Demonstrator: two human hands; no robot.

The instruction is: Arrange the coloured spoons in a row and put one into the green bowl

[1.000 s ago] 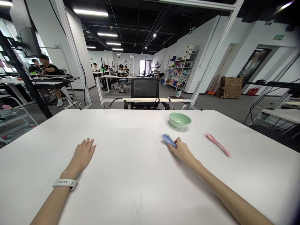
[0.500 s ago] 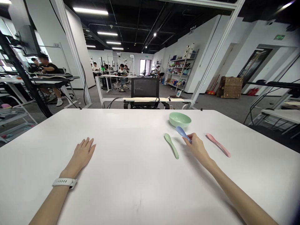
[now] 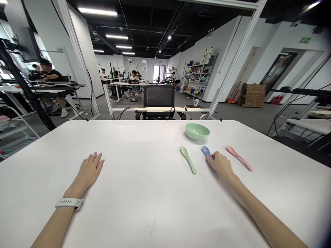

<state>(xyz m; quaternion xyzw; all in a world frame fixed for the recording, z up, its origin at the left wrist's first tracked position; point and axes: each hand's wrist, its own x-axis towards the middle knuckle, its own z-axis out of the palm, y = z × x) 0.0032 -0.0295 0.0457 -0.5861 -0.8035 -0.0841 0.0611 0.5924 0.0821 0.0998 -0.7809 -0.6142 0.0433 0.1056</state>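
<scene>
My right hand (image 3: 221,163) pinches the handle of a blue spoon (image 3: 206,151), whose bowl end points away from me, low at the table surface. To its left lies a green spoon (image 3: 188,160), and to its right a pink spoon (image 3: 239,158). Behind the spoons stands a green bowl (image 3: 197,132), upright, its inside bare where it shows. My left hand (image 3: 89,169) rests flat on the white table (image 3: 134,186), fingers stretched out, holding nothing. A white band circles that wrist.
A black mesh chair (image 3: 159,96) stands beyond the table's far edge, behind a metal frame bar. Frame posts rise at both sides. Several people sit at desks farther back. Shelves (image 3: 199,74) and a wooden crate (image 3: 253,95) stand at the back right.
My right hand has lowered the blue spoon to the table and moved it slightly right, away from the bowl. My left hand stays flat in place.
</scene>
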